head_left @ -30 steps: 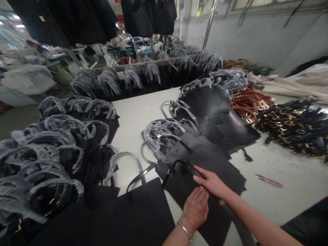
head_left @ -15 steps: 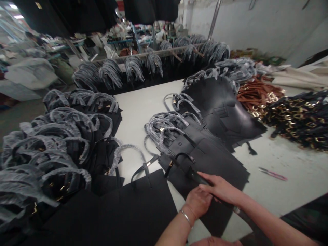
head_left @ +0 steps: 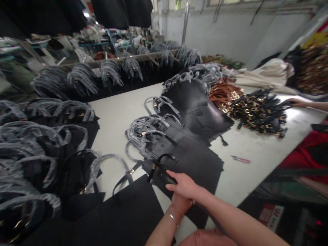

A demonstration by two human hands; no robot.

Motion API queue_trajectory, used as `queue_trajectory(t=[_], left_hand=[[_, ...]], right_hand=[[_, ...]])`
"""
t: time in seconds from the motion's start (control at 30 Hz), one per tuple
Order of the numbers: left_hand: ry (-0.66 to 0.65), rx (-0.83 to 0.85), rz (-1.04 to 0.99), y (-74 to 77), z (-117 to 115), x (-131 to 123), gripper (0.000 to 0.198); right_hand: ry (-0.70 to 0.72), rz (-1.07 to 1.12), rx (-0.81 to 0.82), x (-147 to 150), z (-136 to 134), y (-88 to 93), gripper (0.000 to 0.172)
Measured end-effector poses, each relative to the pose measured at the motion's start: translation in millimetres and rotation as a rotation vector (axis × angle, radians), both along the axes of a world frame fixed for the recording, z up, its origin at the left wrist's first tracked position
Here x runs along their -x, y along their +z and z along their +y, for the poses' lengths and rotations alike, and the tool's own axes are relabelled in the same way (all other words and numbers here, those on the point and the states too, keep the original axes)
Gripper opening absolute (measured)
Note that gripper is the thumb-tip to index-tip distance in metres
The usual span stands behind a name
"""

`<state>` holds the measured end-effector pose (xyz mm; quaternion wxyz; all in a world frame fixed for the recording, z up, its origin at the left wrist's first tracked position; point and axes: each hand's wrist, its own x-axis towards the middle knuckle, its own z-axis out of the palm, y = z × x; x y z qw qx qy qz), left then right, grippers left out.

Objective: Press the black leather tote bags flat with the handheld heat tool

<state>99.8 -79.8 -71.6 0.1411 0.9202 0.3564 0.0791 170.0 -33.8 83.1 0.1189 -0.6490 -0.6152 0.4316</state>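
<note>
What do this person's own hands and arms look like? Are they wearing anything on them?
The left hand and right hand are bare, without gloves. The left forearm wears a thin, silver-coloured bracelet near the hand. No sleeve shows on it or on the right forearm.

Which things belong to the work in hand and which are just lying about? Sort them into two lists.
Apparently in the work:
black strip, held in the right hand
stacked black panels, beneath the hands

Seemingly just lying about:
pink-handled tool
brown straps
cream cloth
</note>
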Motion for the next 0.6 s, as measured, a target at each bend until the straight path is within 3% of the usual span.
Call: queue_trajectory(t=[0.1, 0.17, 0.27, 0.37, 0.47, 0.6], left_hand=[[0.021, -0.037, -0.049, -7.6, -1, -1, 0.045], [0.057, -0.091, -0.116, -6.8, -1, -2, 0.047], [0.017, -0.109, -0.217, 5.4, 2, 0, 0.043], [-0.068, -0.103, -0.326, 21.8, 7, 8, 0.042], [-0.091, -0.088, -0.391, 32.4, 8, 20, 0.039], [-0.057, 0.018, -0.373, 41.5, 9, 41, 0.032]], right_hand=[[-0.08, 0.012, -0.048, 7, -7, 9.7, 0.063], [-0.096, 0.039, -0.094, -6, -13, 18.6, 0.063], [-0.145, 0.117, -0.143, -55, -25, 26.3, 0.065], [-0.475, 0.289, -0.044, -122, -44, 20.8, 0.068], [-0.749, 0.294, 0.001, -182, -70, 7.6, 0.069], [-0.893, 0.296, 0.079, -221, -104, -5.8, 0.07]])
